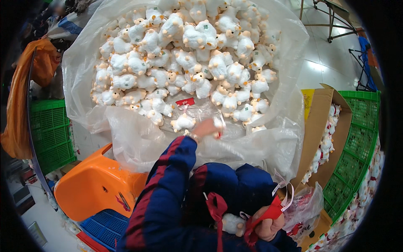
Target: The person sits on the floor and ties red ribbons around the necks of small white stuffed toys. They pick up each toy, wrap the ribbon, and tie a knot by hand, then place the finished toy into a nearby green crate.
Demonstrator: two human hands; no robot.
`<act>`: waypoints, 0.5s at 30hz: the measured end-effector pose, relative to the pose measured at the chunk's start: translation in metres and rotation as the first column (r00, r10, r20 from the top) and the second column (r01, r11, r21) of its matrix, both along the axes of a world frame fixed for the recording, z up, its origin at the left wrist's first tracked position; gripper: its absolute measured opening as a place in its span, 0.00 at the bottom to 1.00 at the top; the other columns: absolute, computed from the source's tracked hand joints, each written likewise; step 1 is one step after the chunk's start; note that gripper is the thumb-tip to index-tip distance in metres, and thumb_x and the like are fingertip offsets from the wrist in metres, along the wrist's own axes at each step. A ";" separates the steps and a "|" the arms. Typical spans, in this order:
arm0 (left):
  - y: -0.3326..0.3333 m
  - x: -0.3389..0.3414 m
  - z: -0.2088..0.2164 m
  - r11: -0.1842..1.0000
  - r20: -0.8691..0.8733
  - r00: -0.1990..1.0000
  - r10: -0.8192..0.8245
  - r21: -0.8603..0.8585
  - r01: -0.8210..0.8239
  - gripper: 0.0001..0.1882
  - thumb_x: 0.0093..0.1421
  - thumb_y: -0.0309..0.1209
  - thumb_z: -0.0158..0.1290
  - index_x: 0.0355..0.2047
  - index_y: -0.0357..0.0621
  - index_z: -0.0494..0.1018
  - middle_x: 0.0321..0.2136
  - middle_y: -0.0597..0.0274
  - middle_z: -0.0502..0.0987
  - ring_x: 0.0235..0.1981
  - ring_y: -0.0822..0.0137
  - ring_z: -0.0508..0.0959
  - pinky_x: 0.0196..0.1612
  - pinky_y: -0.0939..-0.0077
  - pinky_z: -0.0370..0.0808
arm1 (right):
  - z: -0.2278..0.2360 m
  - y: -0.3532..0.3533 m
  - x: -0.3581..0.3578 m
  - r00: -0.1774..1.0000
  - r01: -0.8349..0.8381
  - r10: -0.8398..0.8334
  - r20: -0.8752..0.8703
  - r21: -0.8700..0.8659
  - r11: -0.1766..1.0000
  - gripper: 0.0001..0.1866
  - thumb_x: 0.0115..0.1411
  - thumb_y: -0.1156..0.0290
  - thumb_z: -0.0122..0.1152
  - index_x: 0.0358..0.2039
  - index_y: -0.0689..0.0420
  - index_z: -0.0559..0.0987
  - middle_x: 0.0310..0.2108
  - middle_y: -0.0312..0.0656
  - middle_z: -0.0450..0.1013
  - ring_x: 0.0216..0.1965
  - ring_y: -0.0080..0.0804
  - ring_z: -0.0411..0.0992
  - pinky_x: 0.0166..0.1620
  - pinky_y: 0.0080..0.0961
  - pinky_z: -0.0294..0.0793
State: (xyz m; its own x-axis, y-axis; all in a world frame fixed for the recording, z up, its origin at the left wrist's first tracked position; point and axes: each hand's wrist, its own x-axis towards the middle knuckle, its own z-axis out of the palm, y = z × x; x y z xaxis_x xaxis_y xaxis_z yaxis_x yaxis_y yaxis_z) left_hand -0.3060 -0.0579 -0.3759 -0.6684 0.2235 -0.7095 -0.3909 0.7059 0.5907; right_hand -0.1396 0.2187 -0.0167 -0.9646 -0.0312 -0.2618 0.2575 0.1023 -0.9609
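Observation:
My left hand (pixel 205 128) reaches out over the plastic sheet, its fingers closed on a small white plush toy (pixel 218 122) with a bit of red on it. The fingertips are partly hidden and slightly blurred. Just left of that hand lies another white plush toy (pixel 183 122), beside a red piece (pixel 185 102). Low in the view, my right hand (pixel 270 225) is closed on a red ribbon (pixel 275 210), with white loops (pixel 289 196) above it. Next to it, a white plush toy (pixel 233 224) rests on my lap, near a darker red ribbon (pixel 216 205).
A large heap of white plush toys (pixel 201 38) lies on a clear plastic sheet (pixel 138 130). An orange stool (pixel 79 193) stands at the left near a blue crate (pixel 105 227). At the right are a cardboard box (pixel 319 138) of toys and a green crate (pixel 357 138).

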 end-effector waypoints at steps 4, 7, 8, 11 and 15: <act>0.005 0.022 0.024 0.975 -0.070 0.976 -0.206 0.065 0.211 0.31 0.53 0.51 0.63 0.46 0.36 0.77 0.41 0.41 0.82 0.45 0.44 0.82 0.48 0.56 0.79 | 0.000 -0.002 0.000 0.997 0.037 -0.029 0.074 -0.102 0.994 0.15 0.71 0.67 0.48 0.32 0.65 0.73 0.24 0.47 0.73 0.19 0.30 0.73 0.21 0.23 0.74; -0.032 -0.017 0.029 0.766 -0.273 0.716 0.642 0.260 -0.588 0.29 0.56 0.45 0.68 0.48 0.36 0.74 0.43 0.51 0.82 0.43 0.60 0.83 0.46 0.65 0.79 | -0.005 -0.009 0.000 0.997 0.074 -0.073 0.011 -0.143 0.987 0.15 0.71 0.66 0.50 0.33 0.67 0.72 0.25 0.50 0.74 0.19 0.32 0.73 0.21 0.24 0.75; -0.058 -0.027 -0.008 0.554 -0.181 0.532 0.827 0.418 -0.720 0.25 0.57 0.40 0.68 0.48 0.36 0.74 0.44 0.55 0.81 0.42 0.66 0.81 0.45 0.69 0.79 | 0.004 -0.018 -0.002 0.990 0.138 -0.127 0.066 -0.197 0.971 0.16 0.71 0.65 0.50 0.34 0.67 0.72 0.26 0.51 0.74 0.19 0.32 0.73 0.21 0.24 0.75; -0.071 -0.086 0.028 0.528 -0.112 0.558 0.822 0.517 -0.674 0.34 0.57 0.47 0.66 0.54 0.32 0.73 0.51 0.46 0.76 0.52 0.58 0.77 0.55 0.66 0.74 | -0.011 -0.008 0.008 0.996 0.078 -0.085 -0.035 -0.171 0.982 0.18 0.72 0.62 0.52 0.35 0.67 0.72 0.28 0.53 0.74 0.19 0.33 0.74 0.22 0.24 0.77; -0.050 -0.127 0.003 0.803 -0.285 0.752 0.595 0.170 -0.571 0.46 0.53 0.60 0.63 0.58 0.32 0.73 0.60 0.32 0.67 0.61 0.45 0.69 0.64 0.57 0.66 | -0.008 -0.003 0.009 0.998 -0.003 -0.004 -0.064 -0.110 0.994 0.21 0.72 0.58 0.54 0.35 0.67 0.72 0.28 0.53 0.74 0.20 0.32 0.74 0.22 0.24 0.77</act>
